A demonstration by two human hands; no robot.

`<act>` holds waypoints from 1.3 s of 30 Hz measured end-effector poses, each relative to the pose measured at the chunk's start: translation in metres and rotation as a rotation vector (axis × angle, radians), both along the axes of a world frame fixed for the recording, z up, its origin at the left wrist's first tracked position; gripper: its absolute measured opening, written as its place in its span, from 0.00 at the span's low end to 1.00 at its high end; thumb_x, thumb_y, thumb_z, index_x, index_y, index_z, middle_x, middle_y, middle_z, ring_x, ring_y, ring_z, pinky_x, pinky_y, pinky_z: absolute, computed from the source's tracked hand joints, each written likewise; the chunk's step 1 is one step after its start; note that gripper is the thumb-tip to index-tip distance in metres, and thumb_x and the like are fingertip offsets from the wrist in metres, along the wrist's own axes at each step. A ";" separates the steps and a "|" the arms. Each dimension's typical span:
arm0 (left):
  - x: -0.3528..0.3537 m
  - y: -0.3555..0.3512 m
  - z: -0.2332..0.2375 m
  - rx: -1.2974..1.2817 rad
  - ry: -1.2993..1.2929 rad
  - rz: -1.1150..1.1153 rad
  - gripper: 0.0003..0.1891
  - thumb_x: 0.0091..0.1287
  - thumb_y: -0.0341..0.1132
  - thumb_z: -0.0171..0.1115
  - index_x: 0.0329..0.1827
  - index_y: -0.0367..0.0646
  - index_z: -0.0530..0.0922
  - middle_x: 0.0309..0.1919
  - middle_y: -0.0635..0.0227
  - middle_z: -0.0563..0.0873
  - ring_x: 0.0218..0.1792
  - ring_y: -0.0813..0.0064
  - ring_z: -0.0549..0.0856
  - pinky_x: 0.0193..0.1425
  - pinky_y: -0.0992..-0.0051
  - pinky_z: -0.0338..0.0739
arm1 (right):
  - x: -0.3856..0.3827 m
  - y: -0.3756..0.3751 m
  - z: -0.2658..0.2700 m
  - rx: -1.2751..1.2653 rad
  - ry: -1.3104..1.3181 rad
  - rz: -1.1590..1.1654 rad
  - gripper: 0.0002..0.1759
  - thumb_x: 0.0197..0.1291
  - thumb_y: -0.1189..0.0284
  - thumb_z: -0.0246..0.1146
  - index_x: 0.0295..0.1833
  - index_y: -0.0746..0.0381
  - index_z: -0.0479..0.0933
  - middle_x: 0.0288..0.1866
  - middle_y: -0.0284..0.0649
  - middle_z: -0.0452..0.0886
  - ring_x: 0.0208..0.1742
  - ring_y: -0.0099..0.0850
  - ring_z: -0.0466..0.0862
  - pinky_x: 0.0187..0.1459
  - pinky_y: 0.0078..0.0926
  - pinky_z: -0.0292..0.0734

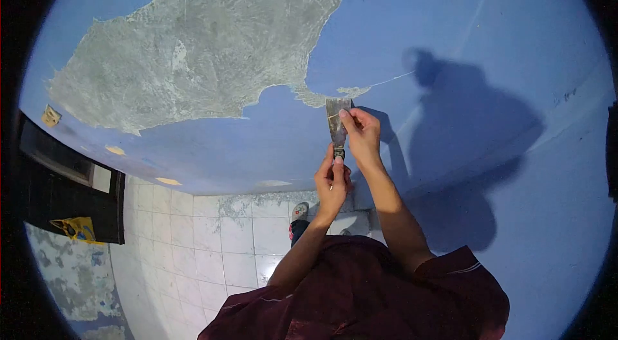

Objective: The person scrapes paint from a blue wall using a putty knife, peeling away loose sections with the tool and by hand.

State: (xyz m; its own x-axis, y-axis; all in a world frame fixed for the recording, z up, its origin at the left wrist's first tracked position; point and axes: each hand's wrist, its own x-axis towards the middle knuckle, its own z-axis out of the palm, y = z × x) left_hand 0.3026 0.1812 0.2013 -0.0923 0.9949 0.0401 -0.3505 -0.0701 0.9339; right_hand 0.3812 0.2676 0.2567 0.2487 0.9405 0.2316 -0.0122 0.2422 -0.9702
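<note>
My left hand (331,187) is closed round the handle of a scraper (335,120), whose flat, smeared metal blade points up the wall. My right hand (362,137) grips the right side of that blade between thumb and fingers. The blade's edge meets the blue wall (412,12) just under the lower tip of a large bare grey patch (219,37). A thin strip of exposed plaster (354,91) lies right above the blade, with a pale line running from it to the right. Most of the handle is hidden in my left hand.
White floor tiles (206,230), dusted with grey near the wall's foot, lie below, with my shoe (300,211) on them. At the left are a dark doorway frame (58,176) and a yellow bag (78,229). My shadow (470,128) falls across the right wall.
</note>
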 end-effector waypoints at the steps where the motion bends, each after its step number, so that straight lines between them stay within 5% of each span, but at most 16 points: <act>1: 0.001 0.001 -0.001 0.015 0.040 0.029 0.25 0.76 0.38 0.48 0.74 0.43 0.59 0.19 0.74 0.72 0.14 0.87 0.67 0.15 0.83 0.60 | 0.000 0.001 -0.002 -0.004 -0.006 0.006 0.15 0.63 0.69 0.64 0.26 0.65 0.73 0.21 0.23 0.68 0.25 0.12 0.64 0.26 0.16 0.57; 4: 0.013 0.002 0.002 0.008 -0.076 0.028 0.26 0.75 0.38 0.49 0.73 0.41 0.59 0.19 0.74 0.72 0.14 0.88 0.66 0.15 0.83 0.60 | -0.003 0.001 0.001 0.029 -0.104 -0.029 0.18 0.64 0.67 0.62 0.25 0.67 0.72 0.20 0.27 0.70 0.23 0.15 0.66 0.25 0.18 0.61; 7: 0.022 0.001 0.002 0.028 -0.149 0.069 0.25 0.75 0.38 0.50 0.72 0.39 0.61 0.19 0.76 0.72 0.14 0.89 0.66 0.16 0.83 0.60 | -0.012 -0.003 0.004 -0.046 0.136 0.012 0.19 0.66 0.66 0.61 0.25 0.68 0.71 0.18 0.28 0.68 0.22 0.16 0.65 0.24 0.20 0.61; 11: -0.011 -0.004 0.026 -0.037 0.052 0.013 0.23 0.75 0.37 0.50 0.70 0.37 0.64 0.18 0.78 0.71 0.16 0.89 0.66 0.16 0.83 0.60 | -0.022 0.005 -0.015 -0.020 0.104 -0.078 0.22 0.66 0.63 0.60 0.25 0.67 0.69 0.17 0.28 0.63 0.22 0.17 0.62 0.23 0.23 0.57; 16: 0.009 -0.002 0.015 -0.058 -0.023 0.052 0.23 0.75 0.37 0.51 0.69 0.37 0.65 0.18 0.78 0.71 0.16 0.89 0.66 0.16 0.83 0.59 | -0.012 0.005 -0.006 0.036 -0.099 -0.144 0.22 0.66 0.64 0.60 0.23 0.67 0.67 0.16 0.28 0.62 0.22 0.18 0.60 0.22 0.24 0.56; 20: -0.003 0.001 0.008 -0.025 -0.015 0.097 0.21 0.73 0.34 0.53 0.67 0.36 0.69 0.20 0.81 0.71 0.19 0.90 0.66 0.21 0.83 0.61 | -0.013 0.005 -0.007 0.001 -0.010 -0.094 0.22 0.64 0.63 0.63 0.24 0.68 0.70 0.16 0.26 0.63 0.21 0.17 0.60 0.22 0.24 0.57; 22: -0.027 0.005 0.015 0.000 0.221 0.082 0.21 0.74 0.36 0.52 0.67 0.37 0.69 0.18 0.80 0.71 0.17 0.90 0.66 0.17 0.83 0.58 | -0.026 0.013 -0.025 -0.014 0.042 -0.095 0.22 0.64 0.63 0.63 0.23 0.67 0.70 0.16 0.26 0.64 0.22 0.17 0.61 0.23 0.23 0.59; 24: -0.039 0.008 0.018 0.030 0.334 0.090 0.21 0.74 0.37 0.53 0.66 0.37 0.70 0.18 0.79 0.71 0.16 0.90 0.65 0.18 0.83 0.59 | -0.044 0.015 -0.027 -0.088 0.413 -0.182 0.22 0.65 0.63 0.63 0.22 0.66 0.69 0.17 0.26 0.63 0.22 0.17 0.60 0.24 0.23 0.57; 31: -0.001 0.002 0.023 -0.100 -0.018 0.030 0.24 0.74 0.40 0.53 0.68 0.37 0.68 0.16 0.77 0.70 0.14 0.88 0.65 0.15 0.82 0.58 | -0.011 0.005 0.000 -0.077 -0.016 -0.084 0.22 0.66 0.64 0.62 0.22 0.65 0.69 0.19 0.24 0.65 0.23 0.16 0.61 0.24 0.22 0.57; 35: -0.026 0.005 0.026 -0.090 0.162 0.046 0.23 0.74 0.40 0.53 0.68 0.37 0.68 0.16 0.78 0.70 0.14 0.88 0.66 0.16 0.83 0.59 | -0.025 0.008 -0.010 -0.047 0.182 -0.080 0.21 0.66 0.66 0.62 0.22 0.65 0.69 0.19 0.24 0.64 0.22 0.16 0.59 0.23 0.22 0.55; 39: -0.024 0.008 0.017 -0.068 0.148 0.033 0.24 0.74 0.39 0.52 0.68 0.36 0.67 0.17 0.78 0.70 0.15 0.89 0.64 0.16 0.82 0.59 | -0.021 0.008 -0.008 -0.062 0.081 -0.105 0.19 0.65 0.67 0.63 0.22 0.64 0.72 0.19 0.22 0.67 0.23 0.13 0.61 0.22 0.19 0.54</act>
